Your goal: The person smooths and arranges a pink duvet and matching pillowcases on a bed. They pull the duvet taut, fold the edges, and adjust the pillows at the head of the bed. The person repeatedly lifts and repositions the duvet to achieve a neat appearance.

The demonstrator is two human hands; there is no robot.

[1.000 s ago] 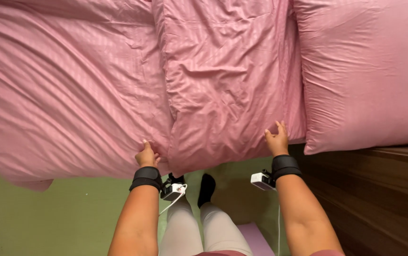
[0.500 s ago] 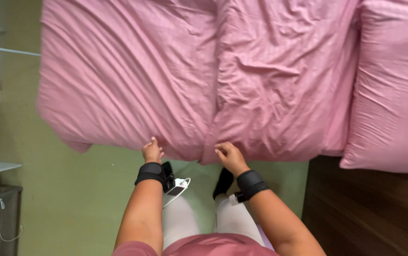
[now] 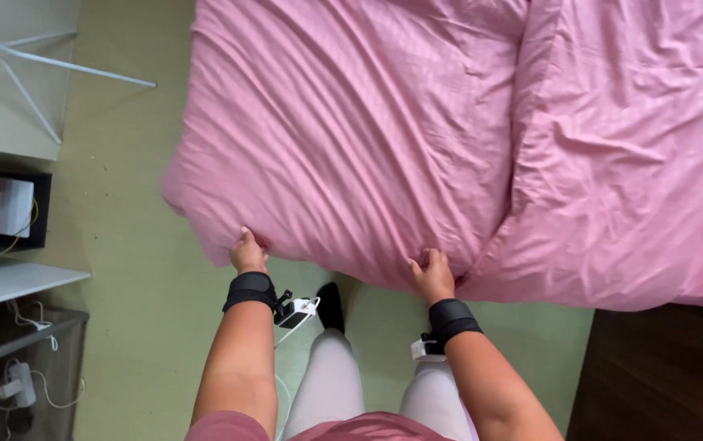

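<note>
A pink striped duvet covers the bed and hangs over its near edge. My left hand grips the duvet's edge close to its lower left corner. My right hand grips the same edge further right, beside the seam where a second folded layer of pink bedding overlaps. Both wrists carry black bands with small white devices attached. My legs and a dark foot stand on the green floor below the duvet's edge.
A grey shelf unit with a white box and cables stands at the left. White table legs cross the top left. Dark wooden furniture fills the bottom right corner.
The view has shifted left along the bed. Both hands have moved left along the duvet's edge, the right one crossing from near the pillow to the seam, the left one to near the corner.
</note>
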